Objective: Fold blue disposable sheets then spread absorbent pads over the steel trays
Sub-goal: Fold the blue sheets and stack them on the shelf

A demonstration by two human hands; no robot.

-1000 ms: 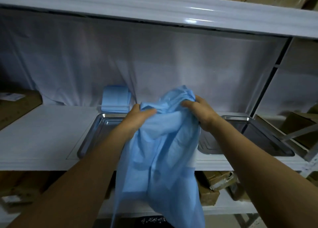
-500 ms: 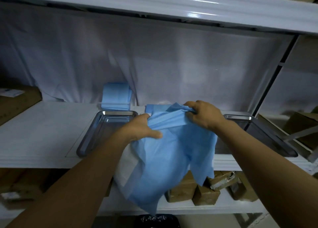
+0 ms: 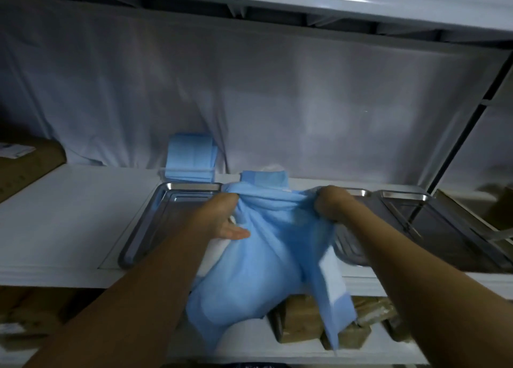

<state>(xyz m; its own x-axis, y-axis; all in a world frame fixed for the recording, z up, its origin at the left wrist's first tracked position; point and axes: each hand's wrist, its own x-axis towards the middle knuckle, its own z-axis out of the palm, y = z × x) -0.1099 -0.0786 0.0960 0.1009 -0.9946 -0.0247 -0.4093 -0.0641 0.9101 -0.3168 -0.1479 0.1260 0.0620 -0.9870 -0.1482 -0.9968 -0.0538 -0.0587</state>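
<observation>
Sheet (image 3: 266, 256), blue, bunched and crumpled, held up between both hands over the front edge of the white shelf (image 3: 69, 215); lower part hangs past the shelf lip, a paler strip trailing at the right side. Left hand (image 3: 222, 217) grips the sheet's upper left gather, fingers curled into the fabric, thumb lying along it. Right hand (image 3: 331, 205) clenches the upper right gather, knuckles up. Frame blurred around the hands. Left tray (image 3: 155, 223), steel, lies on the shelf beneath the left forearm. Middle tray (image 3: 349, 253) mostly hidden by the sheet and right arm; only a rim and corner show. Right tray (image 3: 433, 228) sits just beside it, dark inside. Folded stack (image 3: 191, 159) of blue sheets stands behind the left tray against the white backdrop cloth (image 3: 249, 104). Another blue folded piece (image 3: 263, 180) lies behind the hands. Brown boxes (image 3: 305, 320) on the lower shelf.
</observation>
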